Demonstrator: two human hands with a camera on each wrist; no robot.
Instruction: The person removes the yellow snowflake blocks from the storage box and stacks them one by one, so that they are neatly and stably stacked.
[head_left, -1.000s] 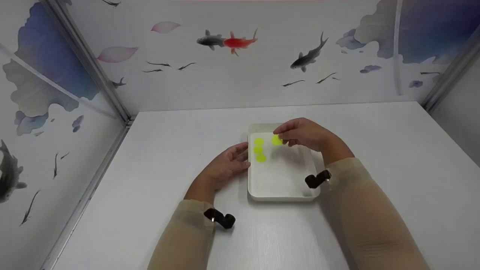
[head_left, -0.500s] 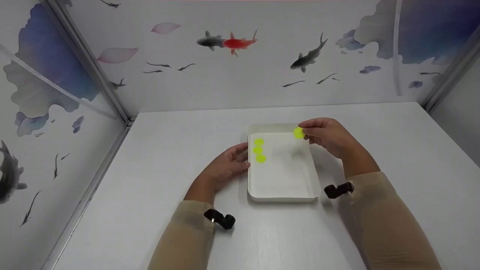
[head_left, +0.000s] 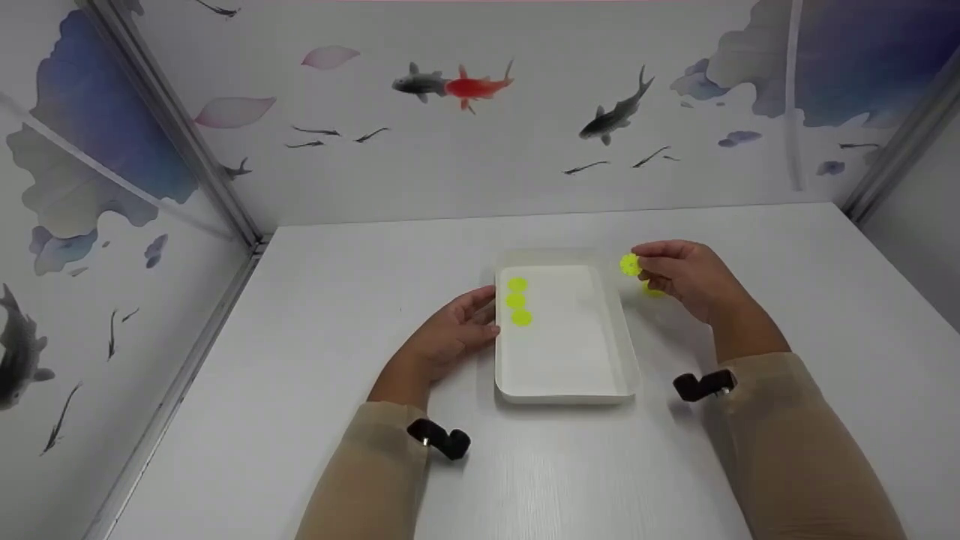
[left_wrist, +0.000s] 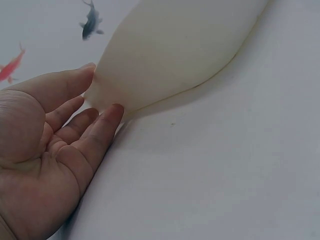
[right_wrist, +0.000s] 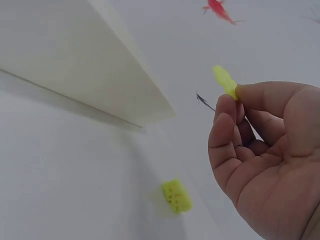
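A white rectangular tray (head_left: 566, 360) lies on the white table, with three yellow scalloped discs (head_left: 517, 301) in a column near its left wall. My left hand (head_left: 454, 330) touches the tray's left wall with fingertips and thumb; in the left wrist view, the fingers (left_wrist: 102, 130) are loosely bent against the wall. Right of the tray's far corner, my right hand (head_left: 690, 277) pinches a thin yellow flower-shaped disc (head_left: 630, 265) between thumb and fingertips. Partly hidden under that hand, another yellow piece (head_left: 652, 289) sits on the table; the right wrist view shows this thicker yellow piece (right_wrist: 176, 196) with small dark holes.
A white back wall (head_left: 480, 172) printed with fish and petals rises behind the table (head_left: 337, 277). Printed panels and metal corner posts (head_left: 217, 180) bound the sides. Small black cameras (head_left: 441, 439) sit on both sleeved wrists.
My right hand has moved right from over the tray to beyond its right wall, carrying the pinched disc. The other yellow piece has come into sight below it. My left hand stays put.
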